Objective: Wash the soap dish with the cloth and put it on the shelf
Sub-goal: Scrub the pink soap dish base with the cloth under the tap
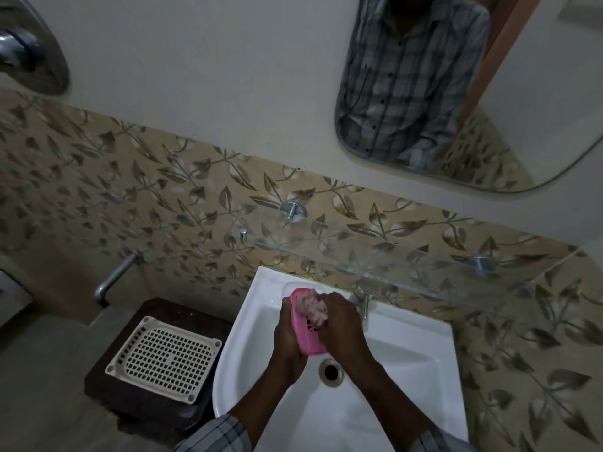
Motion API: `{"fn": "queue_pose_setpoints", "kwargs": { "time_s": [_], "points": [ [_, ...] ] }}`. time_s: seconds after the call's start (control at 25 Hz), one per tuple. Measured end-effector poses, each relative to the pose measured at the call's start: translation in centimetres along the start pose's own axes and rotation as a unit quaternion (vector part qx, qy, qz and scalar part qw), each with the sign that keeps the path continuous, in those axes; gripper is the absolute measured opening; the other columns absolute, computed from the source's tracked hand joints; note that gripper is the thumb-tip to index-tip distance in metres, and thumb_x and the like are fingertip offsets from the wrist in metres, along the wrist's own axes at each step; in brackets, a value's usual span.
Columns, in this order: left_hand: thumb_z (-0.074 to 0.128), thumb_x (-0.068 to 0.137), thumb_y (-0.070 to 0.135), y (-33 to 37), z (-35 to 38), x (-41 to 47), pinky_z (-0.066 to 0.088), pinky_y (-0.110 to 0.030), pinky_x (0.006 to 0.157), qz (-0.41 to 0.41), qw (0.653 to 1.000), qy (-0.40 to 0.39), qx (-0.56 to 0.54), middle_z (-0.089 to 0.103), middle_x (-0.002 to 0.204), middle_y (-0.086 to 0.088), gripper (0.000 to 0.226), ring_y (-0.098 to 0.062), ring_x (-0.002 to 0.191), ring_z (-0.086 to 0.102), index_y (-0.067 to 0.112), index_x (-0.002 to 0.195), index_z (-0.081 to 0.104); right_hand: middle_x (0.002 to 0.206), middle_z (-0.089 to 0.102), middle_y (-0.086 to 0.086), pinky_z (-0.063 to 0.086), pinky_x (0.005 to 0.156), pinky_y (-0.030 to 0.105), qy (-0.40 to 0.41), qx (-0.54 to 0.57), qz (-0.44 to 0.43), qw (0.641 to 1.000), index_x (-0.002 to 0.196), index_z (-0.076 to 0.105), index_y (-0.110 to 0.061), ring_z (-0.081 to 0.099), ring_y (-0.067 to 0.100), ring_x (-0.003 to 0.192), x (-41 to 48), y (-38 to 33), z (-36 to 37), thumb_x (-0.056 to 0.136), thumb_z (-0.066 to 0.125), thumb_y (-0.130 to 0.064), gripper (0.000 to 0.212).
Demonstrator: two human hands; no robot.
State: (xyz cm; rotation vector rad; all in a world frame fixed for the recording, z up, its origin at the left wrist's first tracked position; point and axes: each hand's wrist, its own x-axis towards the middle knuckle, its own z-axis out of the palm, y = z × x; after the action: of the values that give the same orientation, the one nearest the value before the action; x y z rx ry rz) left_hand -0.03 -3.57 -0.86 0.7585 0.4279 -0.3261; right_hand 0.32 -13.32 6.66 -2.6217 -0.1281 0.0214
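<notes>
A: Where is the soap dish [306, 327] sitting right now?

B: It is being held over the sink [424, 370], just above the drain [331, 371] and a little toward the tap [362, 301]. The left hand [288, 340] is wrapping around its outer side and gripping it, tilted on edge.

A: And the other hand?

B: The right hand [342, 324] is clenching the cloth [315, 309] and pressing it into the hollow of the dish, near the slots.

A: So the scrubbing is going on. How should it be done well?

B: I am judging that the left hand should be bracing the dish firmly (wet plastic is probably slippery) while the cloth is working into the corners and the drain slots. Keeping it over the sink means drips are falling into the basin.

A: Is water running?

B: I cannot tell from here.

A: And the shelf [408, 270]?

B: The glass one is hanging on the wall just behind the sink, above the tap; the dish is not yet going there
</notes>
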Motion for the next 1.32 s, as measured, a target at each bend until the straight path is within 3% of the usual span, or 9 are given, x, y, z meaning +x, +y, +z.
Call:
{"fn": "queue_pose_setpoints", "kwargs": {
  "time_s": [0.12,0.28,0.48,0.6,0.72,0.88,1.0,1.2,1.32],
  "points": [
    [0.038,0.094,0.059,0.2,-1.8,1.0,0.051,-0.053,0.096,-0.076,0.996,0.01,-0.04,0.062,0.126,-0.027,0.072,-0.042,0.118,0.059,0.0,0.133,0.055,0.097,0.076,0.005,0.056,0.082,0.03,-0.089,0.048,-0.081,0.992,0.094,0.076,-0.016,0.071,0.02,0.091,-2.2,1.3,-0.8,0.089,0.064,-0.014,0.013],
    [0.039,0.091,0.062,0.5,-3.2,2.0,0.055,-0.047,0.087,-0.107,0.989,-0.08,-0.071,0.061,0.121,-0.027,0.081,-0.038,0.103,0.062,-0.002,0.141,0.049,0.077,0.075,-0.009,0.054,0.065,0.03,0.074,0.237,0.054,0.967,0.079,0.072,-0.027,0.069,0.004,0.072,0.3,3.7,-3.8,0.089,0.067,-0.014,0.017],
    [0.073,0.08,0.034,1.1,-2.5,1.9,0.059,-0.046,0.082,-0.117,0.982,-0.143,-0.041,0.074,0.109,-0.02,0.048,-0.035,0.098,0.073,0.002,0.116,0.071,0.127,0.068,0.013,0.049,0.103,0.05,0.062,-0.109,-0.344,0.93,0.121,0.069,-0.006,0.062,0.034,0.121,0.2,2.8,-0.7,0.079,0.078,-0.001,0.044],
    [0.061,0.084,0.051,0.6,-3.4,2.5,0.057,-0.047,0.087,-0.086,0.988,-0.126,-0.018,0.071,0.116,-0.021,0.062,-0.034,0.103,0.07,0.005,0.125,0.066,0.119,0.071,0.011,0.055,0.092,0.038,-0.003,-0.109,-0.177,0.978,0.118,0.069,-0.012,0.067,0.029,0.111,0.8,2.4,-0.6,0.09,0.062,-0.006,0.029],
    [0.057,0.085,0.058,1.3,-4.3,2.2,0.057,-0.046,0.084,-0.099,0.982,-0.154,-0.047,0.068,0.112,-0.025,0.073,-0.037,0.096,0.068,-0.001,0.129,0.059,0.072,0.075,0.003,0.057,0.063,0.034,0.007,-0.009,-0.009,1.0,0.07,0.069,-0.019,0.071,0.018,0.068,1.0,3.4,-1.6,0.087,0.061,-0.014,0.019],
    [0.079,0.074,0.049,2.9,-4.0,2.4,0.056,-0.043,0.089,-0.126,0.962,-0.23,-0.079,0.066,0.117,-0.026,0.08,-0.036,0.1,0.067,-0.004,0.13,0.059,0.079,0.078,0.006,0.062,0.072,0.044,0.039,0.367,0.203,0.907,0.084,0.076,-0.017,0.076,0.025,0.076,0.2,5.0,-3.6,0.083,0.069,-0.01,0.01],
    [0.063,0.086,0.055,2.6,-3.8,2.9,0.052,-0.042,0.094,-0.127,0.954,-0.261,-0.074,0.064,0.124,-0.022,0.07,-0.033,0.107,0.064,0.006,0.136,0.057,0.086,0.078,0.013,0.062,0.076,0.051,0.045,0.431,0.222,0.874,0.093,0.075,-0.012,0.076,0.031,0.079,-0.6,4.4,-3.5,0.084,0.072,-0.008,0.011],
    [0.071,0.081,0.054,2.8,-3.4,3.7,0.055,-0.044,0.092,-0.151,0.952,-0.258,-0.07,0.065,0.121,-0.024,0.076,-0.036,0.104,0.066,0.002,0.134,0.056,0.082,0.075,-0.003,0.056,0.063,0.03,0.144,0.238,0.107,0.954,0.086,0.072,-0.025,0.072,0.02,0.079,-1.5,3.6,-3.1,0.084,0.074,-0.016,0.009],
    [0.079,0.071,0.055,2.1,-2.6,4.0,0.058,-0.044,0.09,-0.145,0.962,-0.228,-0.04,0.071,0.116,-0.02,0.073,-0.034,0.101,0.071,0.005,0.123,0.069,0.109,0.066,0.005,0.05,0.072,0.027,0.149,-0.009,-0.051,0.987,0.115,0.068,-0.017,0.062,0.023,0.098,-1.2,1.6,-1.8,0.08,0.068,-0.002,0.038]
  ]
}}
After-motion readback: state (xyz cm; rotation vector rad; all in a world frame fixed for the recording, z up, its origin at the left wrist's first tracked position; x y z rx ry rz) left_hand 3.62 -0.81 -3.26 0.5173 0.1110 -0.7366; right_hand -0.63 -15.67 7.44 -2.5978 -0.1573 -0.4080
